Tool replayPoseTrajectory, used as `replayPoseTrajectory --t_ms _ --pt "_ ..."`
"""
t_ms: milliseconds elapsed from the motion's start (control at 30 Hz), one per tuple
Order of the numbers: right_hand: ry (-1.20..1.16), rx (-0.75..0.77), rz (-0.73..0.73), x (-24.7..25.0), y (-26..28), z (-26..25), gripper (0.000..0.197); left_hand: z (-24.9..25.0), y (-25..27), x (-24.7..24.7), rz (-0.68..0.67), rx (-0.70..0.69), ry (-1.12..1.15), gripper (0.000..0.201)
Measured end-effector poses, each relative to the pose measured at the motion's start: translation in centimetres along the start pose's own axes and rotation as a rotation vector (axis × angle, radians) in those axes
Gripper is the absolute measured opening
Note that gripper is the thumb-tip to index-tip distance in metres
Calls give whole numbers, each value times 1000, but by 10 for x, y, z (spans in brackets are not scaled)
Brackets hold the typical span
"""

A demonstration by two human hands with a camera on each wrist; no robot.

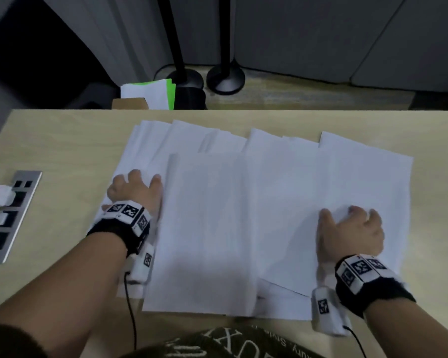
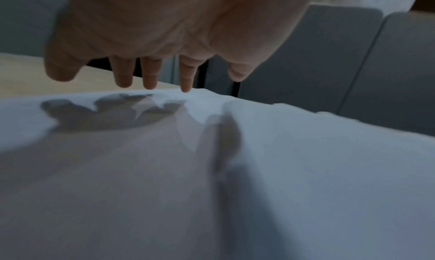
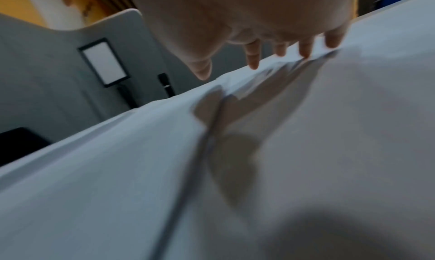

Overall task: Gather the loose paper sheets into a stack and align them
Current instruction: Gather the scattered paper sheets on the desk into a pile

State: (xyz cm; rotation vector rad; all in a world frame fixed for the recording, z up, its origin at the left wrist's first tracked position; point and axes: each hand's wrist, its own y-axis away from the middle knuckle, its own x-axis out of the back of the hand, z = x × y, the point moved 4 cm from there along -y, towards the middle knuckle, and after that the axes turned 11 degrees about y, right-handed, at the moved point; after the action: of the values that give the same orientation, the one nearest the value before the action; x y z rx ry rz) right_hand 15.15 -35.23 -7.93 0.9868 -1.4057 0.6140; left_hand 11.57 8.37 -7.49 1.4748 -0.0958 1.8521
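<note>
While spread fingers of left hand [image 1: 135,192] and right hand [image 1: 352,232] press fanned paper sheets [image 1: 243,215] mid-tabletop [image 1: 62,140]: inward sweep risks buckling, creasing, sheets sliding over near edge.

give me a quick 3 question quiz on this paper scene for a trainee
1. True or false: the white paper sheets already form one aligned stack.
2. Which hand rests on the sheets nearer the metal socket strip? A) left hand B) right hand
3. Fill in: behind the desk, a separate pile of paper has one bright ____ sheet.

Key: 1 false, they lie fanned and overlapping. 2 A, the left hand; the right hand is on the far side. 3 green.
</note>
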Motion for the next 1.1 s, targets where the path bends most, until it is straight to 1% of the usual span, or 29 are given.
replayPoseTrajectory --t_ms 67,100,133,200,333,467,533,600,667,767,833,867,1000,1100 --pt "86 -147 -68 1 -8 16 85 -13 -11 13 22 74 12 74" --pt "96 -180 -94 0 -10 20 88 -18 -13 17 17 115 26 76" --pt "95 -183 -102 -1 -10 21 89 -19 -12 19 14 153 41 77" --pt "117 -129 -90 -5 -8 16 86 -16 -5 19 34 193 66 77" --pt "178 28 -84 -14 6 -3 76 2 18 7 46 150 86 74" --pt "19 173 -36 -11 17 -22 58 11 29 -8 -16 89 127 74" --pt "-82 171 -41 -5 17 -23 55 8 27 -9 -46 65 184 75" --pt "-154 99 -49 2 14 -17 60 2 22 -2 -51 66 218 74" --pt "-196 52 -90 7 13 -12 67 -5 18 6 -71 68 227 70" --pt "-199 105 -179 7 14 -18 77 -6 21 5 -162 10 193 57" --pt "-211 148 -228 5 19 -30 82 -1 27 -2 -185 -27 174 55" --pt "-232 153 -242 4 22 -36 78 1 31 -7 -193 -35 178 58" --pt "-274 146 -314 4 34 -47 40 1 40 -21 -247 -61 202 67" --pt "-239 216 -399 4 34 -46 24 -4 37 -21 -258 -91 181 63"
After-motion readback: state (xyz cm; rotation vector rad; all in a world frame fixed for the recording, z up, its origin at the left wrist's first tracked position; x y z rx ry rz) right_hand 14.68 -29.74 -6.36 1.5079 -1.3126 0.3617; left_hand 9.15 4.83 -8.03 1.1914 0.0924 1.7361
